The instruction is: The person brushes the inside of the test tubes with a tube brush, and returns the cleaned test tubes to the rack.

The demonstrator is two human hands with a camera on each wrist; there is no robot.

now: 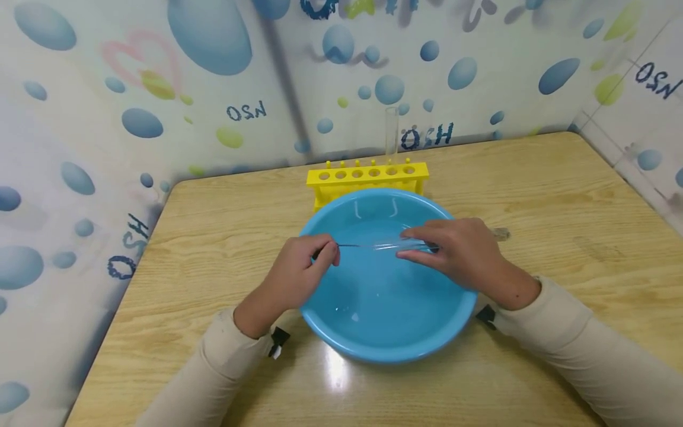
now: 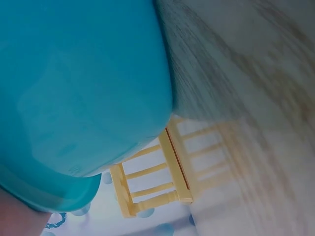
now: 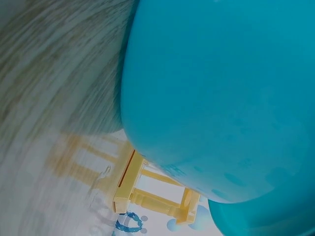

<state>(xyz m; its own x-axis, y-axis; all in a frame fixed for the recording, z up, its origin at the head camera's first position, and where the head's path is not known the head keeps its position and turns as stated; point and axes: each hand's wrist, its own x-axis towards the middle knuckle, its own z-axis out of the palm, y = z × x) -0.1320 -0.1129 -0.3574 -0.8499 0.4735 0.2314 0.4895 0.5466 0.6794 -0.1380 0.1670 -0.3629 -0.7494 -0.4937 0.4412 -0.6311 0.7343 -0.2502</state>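
Note:
Over the blue basin (image 1: 389, 353), my right hand (image 1: 459, 252) holds a clear glass test tube (image 1: 392, 244) lying nearly level, its thumb and fingers on either side of it. My left hand (image 1: 299, 267) pinches a thin dark wire handle (image 1: 349, 245), like that of a test tube brush. The wire runs in line with the tube's left end; its far end is hidden by the glass and my right hand. A few bright droplets or glints show on the basin's floor. Both wrist views mostly show the basin's outer wall (image 2: 98, 88).
Behind the basin stands a yellow test tube rack (image 1: 368, 173) with one upright clear tube (image 1: 392, 133) at its right part. A small brownish patch (image 1: 500, 234) shows on the wooden table (image 1: 224, 237) right of the basin. A patterned wall (image 1: 299, 77) closes off the back.

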